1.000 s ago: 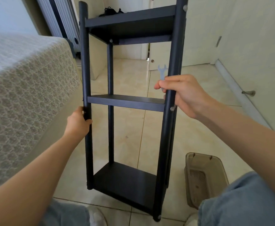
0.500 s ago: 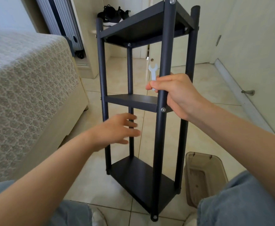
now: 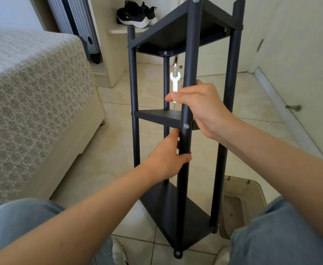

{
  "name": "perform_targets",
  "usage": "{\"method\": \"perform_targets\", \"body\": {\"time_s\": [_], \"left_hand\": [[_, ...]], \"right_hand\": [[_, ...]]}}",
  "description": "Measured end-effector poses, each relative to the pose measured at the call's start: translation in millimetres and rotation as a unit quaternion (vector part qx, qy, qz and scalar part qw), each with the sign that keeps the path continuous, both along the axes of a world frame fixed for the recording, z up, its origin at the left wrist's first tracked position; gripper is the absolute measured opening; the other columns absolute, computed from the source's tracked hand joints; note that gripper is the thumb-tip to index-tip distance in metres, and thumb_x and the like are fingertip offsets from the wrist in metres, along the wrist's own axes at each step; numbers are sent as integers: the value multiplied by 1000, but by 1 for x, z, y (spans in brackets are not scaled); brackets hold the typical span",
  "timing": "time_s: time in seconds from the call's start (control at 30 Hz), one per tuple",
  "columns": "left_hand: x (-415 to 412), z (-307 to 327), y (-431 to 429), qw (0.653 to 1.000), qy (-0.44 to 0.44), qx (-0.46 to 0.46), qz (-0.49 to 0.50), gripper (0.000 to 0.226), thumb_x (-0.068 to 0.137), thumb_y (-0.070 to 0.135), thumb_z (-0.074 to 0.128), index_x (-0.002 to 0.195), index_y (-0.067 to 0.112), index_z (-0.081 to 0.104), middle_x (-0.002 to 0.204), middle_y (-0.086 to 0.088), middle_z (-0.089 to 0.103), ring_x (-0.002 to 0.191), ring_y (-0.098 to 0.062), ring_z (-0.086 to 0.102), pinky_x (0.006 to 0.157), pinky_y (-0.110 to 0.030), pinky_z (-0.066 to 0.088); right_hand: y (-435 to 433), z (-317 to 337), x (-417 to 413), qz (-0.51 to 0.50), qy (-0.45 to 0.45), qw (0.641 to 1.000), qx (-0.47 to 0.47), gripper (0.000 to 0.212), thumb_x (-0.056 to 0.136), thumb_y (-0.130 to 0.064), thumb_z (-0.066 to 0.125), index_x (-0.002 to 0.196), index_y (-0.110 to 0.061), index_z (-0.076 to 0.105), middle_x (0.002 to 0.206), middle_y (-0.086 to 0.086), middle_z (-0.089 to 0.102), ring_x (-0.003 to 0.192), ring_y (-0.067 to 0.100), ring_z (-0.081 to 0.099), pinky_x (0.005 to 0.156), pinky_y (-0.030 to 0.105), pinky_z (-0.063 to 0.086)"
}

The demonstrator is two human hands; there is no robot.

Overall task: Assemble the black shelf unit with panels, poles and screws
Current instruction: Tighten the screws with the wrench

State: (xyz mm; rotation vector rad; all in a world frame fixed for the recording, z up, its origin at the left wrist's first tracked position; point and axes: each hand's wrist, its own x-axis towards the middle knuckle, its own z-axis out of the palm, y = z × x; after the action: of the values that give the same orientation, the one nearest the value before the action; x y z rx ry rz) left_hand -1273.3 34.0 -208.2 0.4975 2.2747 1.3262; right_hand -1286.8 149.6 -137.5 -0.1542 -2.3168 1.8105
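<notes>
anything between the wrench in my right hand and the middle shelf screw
Nothing visible: the silver screw sits bare on the near black pole, just below the right hand holding the white wrench; the left hand grips lower.

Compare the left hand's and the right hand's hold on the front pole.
The left hand grips the front pole below the middle shelf; the right hand grips it above that shelf. The right hand also holds a white wrench; the left hand holds nothing else. Both wrap the same pole.
</notes>
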Motion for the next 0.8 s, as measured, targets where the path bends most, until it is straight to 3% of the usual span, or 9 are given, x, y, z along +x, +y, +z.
{"method": "perform_targets", "body": {"time_s": [0.1, 0.2, 0.27, 0.37, 0.5, 0.6, 0.8], "left_hand": [[-1, -1, -6, 1000, -22, 21, -4, 51, 94, 14, 67, 136, 27, 41, 118, 1, 62, 103, -22, 69, 83, -42, 62], [-2, -1, -11, 997, -51, 53, -11, 39, 92, 10, 68, 116, 33, 47, 106, 4, 65, 93, -18, 71, 63, -28, 62], [-3, -1, -14, 997, -55, 59, -13, 38, 92, 9, 68, 105, 38, 46, 105, 3, 64, 88, -16, 72, 59, -24, 59], [-4, 0, -16, 997, -52, 50, -15, 42, 92, 9, 68, 100, 41, 44, 105, 3, 63, 86, -15, 73, 59, -25, 60], [-6, 1, -18, 998, -45, 29, -17, 41, 92, 9, 69, 113, 33, 44, 107, 2, 63, 86, -16, 73, 58, -24, 59], [-8, 4, -19, 999, -25, 3, -21, 42, 92, 10, 69, 117, 31, 42, 109, 2, 62, 88, -17, 71, 57, -22, 58], [-6, 7, -19, 999, -8, -28, -32, 39, 93, 10, 68, 115, 30, 43, 113, -1, 63, 92, -21, 72, 68, -32, 64]], "right_hand": [[-2, 0, -1, 11, -3, 999, 37, 10, 89, -17, 69, 86, -20, 78, 130, 5, 50, 124, 18, 46, 110, 36, 36], [-5, -1, -2, 18, 1, 999, 51, 12, 89, -19, 69, 84, -23, 78, 131, 4, 51, 127, 19, 46, 113, 41, 35], [-5, -2, -3, 23, 1, 998, 58, 14, 89, -19, 68, 82, -27, 78, 132, 4, 52, 130, 20, 45, 114, 44, 34], [-3, -3, -2, 35, 0, 997, 62, 17, 90, -21, 67, 79, -29, 77, 114, -3, 60, 116, 14, 53, 107, 44, 41], [2, -3, 0, 53, 8, 997, 61, 20, 91, -21, 65, 78, -31, 77, 86, -22, 67, 104, 6, 58, 103, 37, 44], [10, -2, 2, 68, 11, 996, 58, 17, 92, -21, 65, 84, -27, 78, 92, -21, 72, 105, 3, 61, 99, 31, 46], [26, -5, 14, 46, 2, 997, 62, 14, 92, -21, 64, 89, -22, 78, 105, -9, 72, 108, 9, 62, 90, 25, 52]]}}
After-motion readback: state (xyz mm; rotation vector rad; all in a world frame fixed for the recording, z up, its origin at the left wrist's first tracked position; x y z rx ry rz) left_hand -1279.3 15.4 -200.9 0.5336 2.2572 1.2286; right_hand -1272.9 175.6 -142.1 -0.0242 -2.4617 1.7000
